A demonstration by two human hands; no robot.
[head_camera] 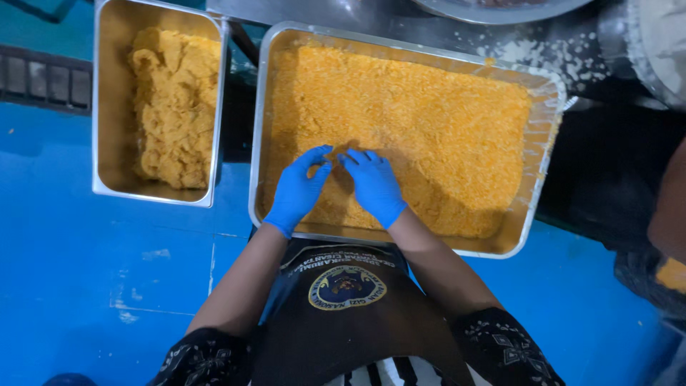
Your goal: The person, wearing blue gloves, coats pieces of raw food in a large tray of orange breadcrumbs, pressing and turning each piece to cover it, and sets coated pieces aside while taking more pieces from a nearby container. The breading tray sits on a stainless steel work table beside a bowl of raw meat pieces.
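Note:
A large metal tray (261, 129) in front of me is filled with orange breadcrumbs (429, 121). Both my hands wear blue gloves and rest on the crumbs at the tray's near edge. My left hand (299, 189) has its fingers curled inward toward the right one. My right hand (373, 186) lies palm down, fingers pointing to the left hand, the fingertips almost meeting. Whether something lies under the crumbs between them is hidden. Neither hand visibly holds anything.
A narrower deep metal pan (107, 107) to the left holds pale yellow breaded pieces (171, 107). The floor (107, 271) below is blue. A steel surface with white scattered bits (550, 50) lies beyond the tray. A person's arm (668, 207) shows at the right edge.

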